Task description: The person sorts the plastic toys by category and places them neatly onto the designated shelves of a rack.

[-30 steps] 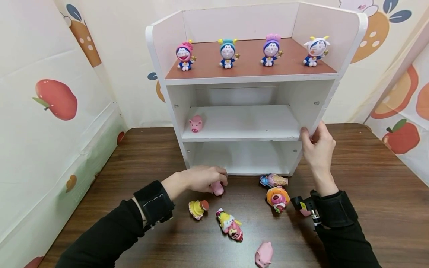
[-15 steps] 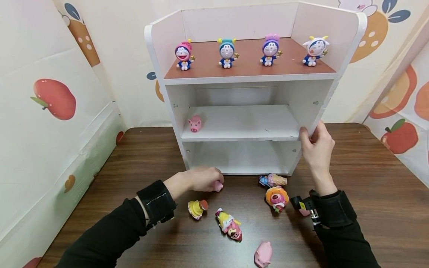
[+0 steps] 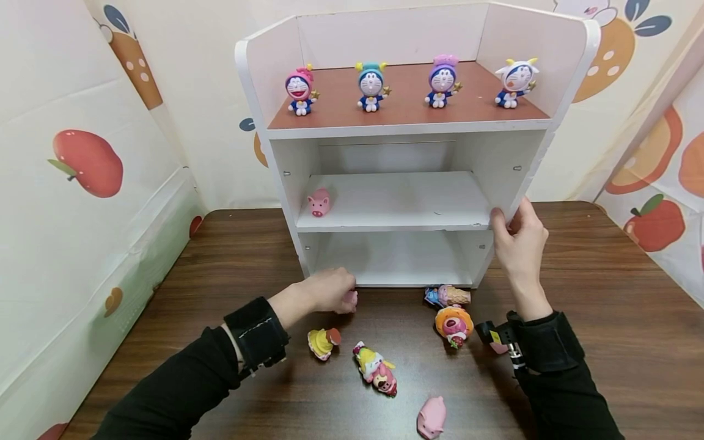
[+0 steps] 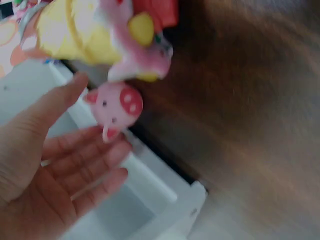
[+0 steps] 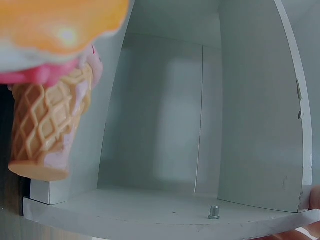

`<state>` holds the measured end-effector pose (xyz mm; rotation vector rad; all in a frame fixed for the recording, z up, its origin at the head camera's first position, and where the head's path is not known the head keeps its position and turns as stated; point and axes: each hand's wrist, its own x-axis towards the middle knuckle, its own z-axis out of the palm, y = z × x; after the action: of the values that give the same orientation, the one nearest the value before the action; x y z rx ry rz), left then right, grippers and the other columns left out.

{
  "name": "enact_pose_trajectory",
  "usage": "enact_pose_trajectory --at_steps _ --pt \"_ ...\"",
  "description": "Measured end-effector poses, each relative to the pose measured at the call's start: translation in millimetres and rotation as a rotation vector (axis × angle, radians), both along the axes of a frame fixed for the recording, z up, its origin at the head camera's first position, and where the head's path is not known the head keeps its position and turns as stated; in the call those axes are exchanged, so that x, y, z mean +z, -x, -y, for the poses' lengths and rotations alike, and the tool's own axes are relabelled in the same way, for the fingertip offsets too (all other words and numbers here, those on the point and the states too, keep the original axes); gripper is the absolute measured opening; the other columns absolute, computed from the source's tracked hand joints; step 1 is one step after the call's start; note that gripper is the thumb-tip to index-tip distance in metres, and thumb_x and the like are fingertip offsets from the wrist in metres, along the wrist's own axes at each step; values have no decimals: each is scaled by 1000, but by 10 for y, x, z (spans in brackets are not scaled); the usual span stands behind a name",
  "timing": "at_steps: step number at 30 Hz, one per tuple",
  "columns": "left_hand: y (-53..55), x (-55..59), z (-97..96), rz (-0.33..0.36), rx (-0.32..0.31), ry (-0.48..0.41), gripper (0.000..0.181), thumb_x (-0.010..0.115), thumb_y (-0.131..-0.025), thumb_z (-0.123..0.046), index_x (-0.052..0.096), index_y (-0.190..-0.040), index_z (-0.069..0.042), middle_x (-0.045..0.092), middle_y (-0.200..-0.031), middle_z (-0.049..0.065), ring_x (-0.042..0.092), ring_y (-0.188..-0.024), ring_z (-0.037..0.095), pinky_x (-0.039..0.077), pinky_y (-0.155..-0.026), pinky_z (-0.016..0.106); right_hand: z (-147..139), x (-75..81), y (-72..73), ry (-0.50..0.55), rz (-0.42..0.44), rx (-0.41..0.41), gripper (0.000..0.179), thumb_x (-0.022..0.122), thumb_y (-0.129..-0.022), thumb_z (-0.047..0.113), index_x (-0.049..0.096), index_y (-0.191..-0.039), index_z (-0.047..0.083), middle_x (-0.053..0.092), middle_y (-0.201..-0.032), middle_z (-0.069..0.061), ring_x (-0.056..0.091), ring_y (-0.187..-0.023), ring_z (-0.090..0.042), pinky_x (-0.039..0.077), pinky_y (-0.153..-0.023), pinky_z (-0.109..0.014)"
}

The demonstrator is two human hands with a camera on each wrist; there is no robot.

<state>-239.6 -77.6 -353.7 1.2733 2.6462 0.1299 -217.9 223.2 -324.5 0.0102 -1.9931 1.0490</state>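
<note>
In front of the shelf's base my left hand (image 3: pixel 327 289) holds a small pink pig figurine (image 4: pixel 119 106). The left wrist view has the pig between thumb and fingertips, its snout turned away from the palm; the head view leaves only a bit of it showing. My right hand (image 3: pixel 519 242) grips the right side edge of the white shelf unit (image 3: pixel 396 227), near the middle board. A second pink pig (image 3: pixel 319 203) stands at the left of the middle board. Nearest my left hand on the table lies a figurine in a yellow dress (image 3: pixel 323 343).
Several hooded cat figurines (image 3: pixel 371 87) stand along the brown top board. On the wooden table (image 3: pixel 242 263) lie a yellow-and-pink figurine (image 3: pixel 376 369), an orange-ringed figurine (image 3: pixel 454 326), an ice-cream-cone figurine (image 5: pixel 47 125) and another pink pig (image 3: pixel 431 417).
My left hand has shifted slightly left and up toward the shelf's base with the pig, which has become more hidden by the fingers. The right hand keeps its place on the shelf.
</note>
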Motion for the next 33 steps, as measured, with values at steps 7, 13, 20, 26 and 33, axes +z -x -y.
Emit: enact_pose_trajectory --at_steps 7,13,20,26,33 --pt "62 51 101 56 -197 -51 34 71 -71 -9 63 -104 -5 58 -98 2 53 -86 13 43 -75 23 -1 5 7 -1 3 4 34 50 -85 9 54 -118 3 61 -107 -14 56 -81 -1 40 -59 -5" --pt "55 16 141 72 -248 -36 33 69 -72 -3 64 -104 -7 56 -102 2 52 -88 12 43 -78 23 4 8 4 0 -4 9 33 50 -85 9 54 -117 2 61 -105 -16 53 -78 7 40 -58 -4" --pt "39 -30 133 64 -202 12 35 69 -72 -3 63 -107 -7 55 -104 4 51 -91 12 43 -80 24 4 3 0 9 -7 4 33 51 -85 8 54 -117 2 62 -104 -16 51 -76 11 39 -58 -4" --pt "21 -36 127 74 -121 -19 36 72 -71 -8 63 -106 -4 56 -97 5 52 -85 13 44 -73 23 1 -2 0 10 -12 2 33 51 -84 8 55 -116 2 62 -102 -18 48 -72 17 39 -56 -4" --pt "-5 -11 105 63 -67 -148 29 68 -68 -4 64 -97 1 56 -85 5 49 -74 13 42 -62 21 2 3 -7 7 -10 10 34 51 -84 8 54 -118 3 61 -105 -17 48 -74 16 39 -57 -4"
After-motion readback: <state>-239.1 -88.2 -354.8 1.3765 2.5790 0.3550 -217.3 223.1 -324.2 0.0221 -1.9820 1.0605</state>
